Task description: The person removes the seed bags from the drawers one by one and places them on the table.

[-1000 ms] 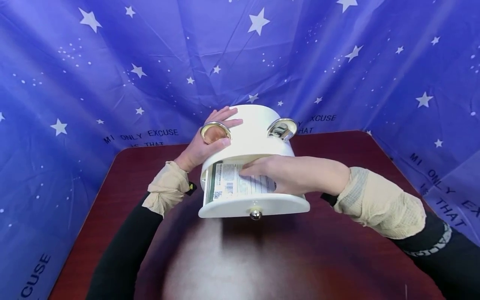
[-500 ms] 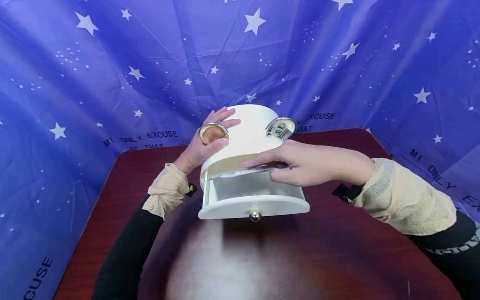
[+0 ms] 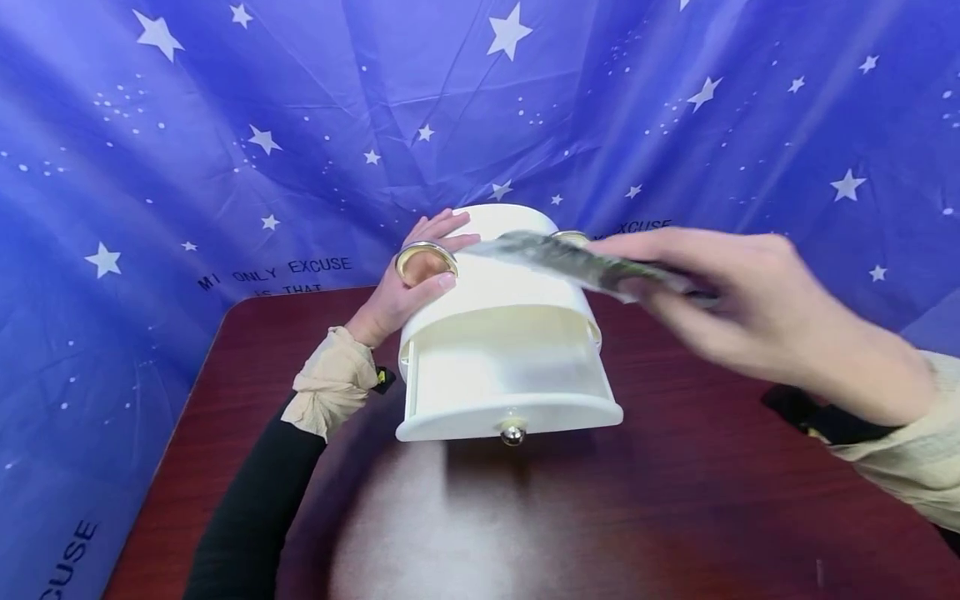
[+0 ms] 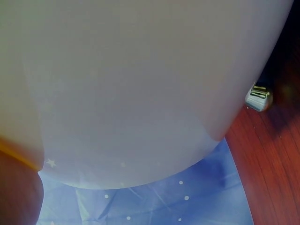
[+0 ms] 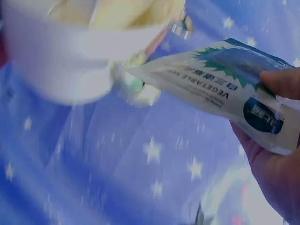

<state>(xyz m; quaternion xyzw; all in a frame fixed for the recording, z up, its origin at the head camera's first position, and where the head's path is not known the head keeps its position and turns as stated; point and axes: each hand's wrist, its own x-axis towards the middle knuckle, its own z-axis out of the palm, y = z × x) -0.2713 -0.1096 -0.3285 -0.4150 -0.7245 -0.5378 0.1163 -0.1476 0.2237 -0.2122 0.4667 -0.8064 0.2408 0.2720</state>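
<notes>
A white drawer box (image 3: 495, 287) with round gold ears stands on the table. Its drawer (image 3: 450, 423) is pulled out toward me, with a bare floor showing and a metal knob on the front. My left hand (image 3: 384, 307) rests on the box's left side, fingers spread over the top and thumb lying in front of the left ear (image 3: 405, 254). Above the box's right side, my right hand (image 3: 780, 317) pinches a flat plastic food packet (image 3: 570, 258). Green and white print with the word "VEGETABLE" shows on the packet (image 5: 201, 84) in the right wrist view.
The dark red wooden table (image 3: 675, 483) lies around the box, its back edge close behind it. A blue star-printed curtain (image 3: 360, 100) hangs behind and at both sides.
My right hand has lifted the packet out of the drawer and carried it up and to the right. The left hand, the box and the drawer stay in place.
</notes>
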